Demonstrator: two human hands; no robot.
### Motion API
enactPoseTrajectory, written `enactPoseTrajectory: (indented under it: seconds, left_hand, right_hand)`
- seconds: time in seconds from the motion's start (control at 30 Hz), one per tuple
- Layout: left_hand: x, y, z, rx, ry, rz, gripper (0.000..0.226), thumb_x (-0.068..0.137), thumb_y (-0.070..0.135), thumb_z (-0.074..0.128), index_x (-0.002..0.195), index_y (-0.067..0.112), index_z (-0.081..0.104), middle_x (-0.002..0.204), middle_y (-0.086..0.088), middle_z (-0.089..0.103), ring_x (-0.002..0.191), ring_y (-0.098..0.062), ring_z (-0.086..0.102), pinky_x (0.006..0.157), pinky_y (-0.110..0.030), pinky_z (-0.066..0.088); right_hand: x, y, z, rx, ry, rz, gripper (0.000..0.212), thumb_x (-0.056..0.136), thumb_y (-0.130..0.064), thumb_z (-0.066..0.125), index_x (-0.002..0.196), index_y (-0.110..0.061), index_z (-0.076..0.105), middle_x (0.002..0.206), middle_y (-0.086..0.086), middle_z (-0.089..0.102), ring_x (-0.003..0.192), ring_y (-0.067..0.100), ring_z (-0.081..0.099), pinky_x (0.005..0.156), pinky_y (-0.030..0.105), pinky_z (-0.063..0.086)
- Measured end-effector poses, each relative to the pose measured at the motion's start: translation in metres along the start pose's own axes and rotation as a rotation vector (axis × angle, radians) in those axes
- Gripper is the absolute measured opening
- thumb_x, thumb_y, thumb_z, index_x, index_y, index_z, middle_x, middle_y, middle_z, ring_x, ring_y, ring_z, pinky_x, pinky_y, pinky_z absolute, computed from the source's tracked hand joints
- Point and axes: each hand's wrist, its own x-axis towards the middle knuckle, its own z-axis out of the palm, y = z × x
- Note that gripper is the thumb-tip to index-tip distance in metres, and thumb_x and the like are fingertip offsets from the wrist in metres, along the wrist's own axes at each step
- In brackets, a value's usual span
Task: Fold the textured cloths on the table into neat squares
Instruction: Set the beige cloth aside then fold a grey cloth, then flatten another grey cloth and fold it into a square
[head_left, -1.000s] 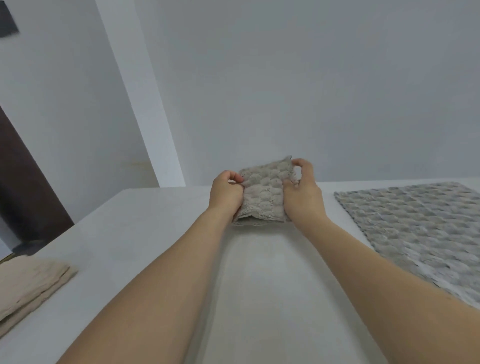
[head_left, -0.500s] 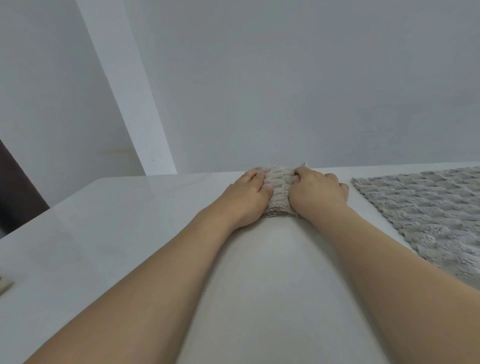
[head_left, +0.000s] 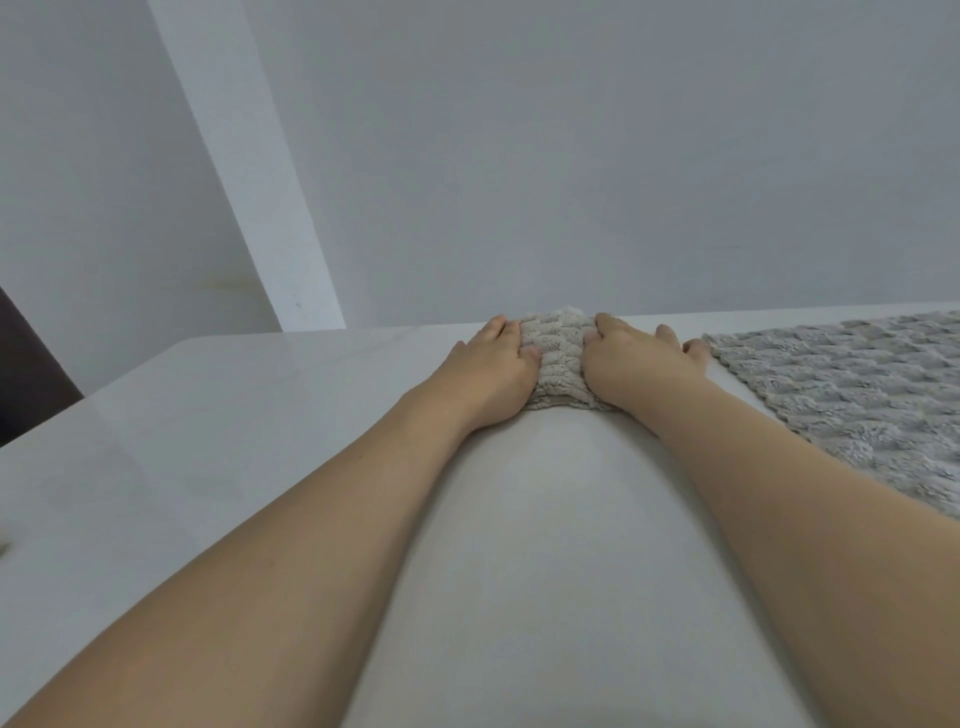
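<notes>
between both forearms, bare white table (head_left: 519, 519) runs toward far edge. at far edge, folded cloth (head_left: 558, 358) lies flat, small and thick, left hand (head_left: 493, 364) and right hand (head_left: 634, 364) pressing on its two sides, fingers straight, flat, gripping nothing. only middle strip of folded cloth shows between hands. right of right hand, just beside its fingertips, unfolded grey cloth (head_left: 857, 384) lies spread, long axis running near to far. likely next cloth to fold; right hand nearer, short reach sideways.
</notes>
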Motion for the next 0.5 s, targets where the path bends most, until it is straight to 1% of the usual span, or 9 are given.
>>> enactPoseTrajectory:
  seconds: [0.13, 0.27, 0.37, 0.5]
  left_hand:
    - [-0.0001, -0.0029, -0.0009, -0.101, 0.025, 0.040, 0.060, 0.105, 0.041, 0.028, 0.157, 0.016, 0.014, 0.166, 0.005, 0.002, 0.151, -0.007, 0.002, 0.122, -0.029, 0.000]
    - [0.0067, -0.0068, 0.0041, -0.036, 0.093, 0.027, 0.060, 0.103, 0.042, 0.027, 0.157, 0.015, 0.019, 0.165, 0.002, 0.008, 0.151, -0.011, 0.008, 0.122, -0.030, 0.007]
    - [0.0086, -0.0063, 0.0061, -0.017, 0.067, 0.003, 0.060, 0.103, 0.043, 0.025, 0.157, 0.016, 0.018, 0.165, 0.003, 0.008, 0.151, -0.013, 0.008, 0.123, -0.033, 0.007]
    - [0.0062, -0.0034, 0.0065, 0.014, 0.063, 0.008, 0.058, 0.105, 0.039, 0.022, 0.157, 0.014, 0.016, 0.166, 0.002, 0.006, 0.151, -0.014, 0.007, 0.122, -0.032, 0.007]
  right_hand:
    - [0.0006, 0.0008, -0.0001, 0.056, 0.022, -0.005, 0.037, 0.094, -0.026, 0.022, 0.123, -0.023, 0.045, 0.138, -0.005, 0.049, 0.140, 0.029, 0.026, 0.110, 0.057, 0.009]
    - [0.0019, 0.0013, 0.0011, 0.051, 0.045, -0.006, 0.038, 0.094, -0.025, 0.023, 0.123, -0.021, 0.047, 0.136, -0.002, 0.051, 0.138, 0.028, 0.029, 0.111, 0.056, 0.010]
    - [0.0025, 0.0020, 0.0010, 0.034, 0.041, 0.003, 0.039, 0.092, -0.025, 0.024, 0.123, -0.020, 0.047, 0.135, -0.001, 0.052, 0.138, 0.029, 0.029, 0.110, 0.055, 0.011]
    - [0.0041, 0.0017, 0.0038, 0.016, 0.069, -0.007, 0.040, 0.092, -0.026, 0.024, 0.123, -0.020, 0.049, 0.134, 0.001, 0.053, 0.136, 0.030, 0.031, 0.109, 0.055, 0.012]
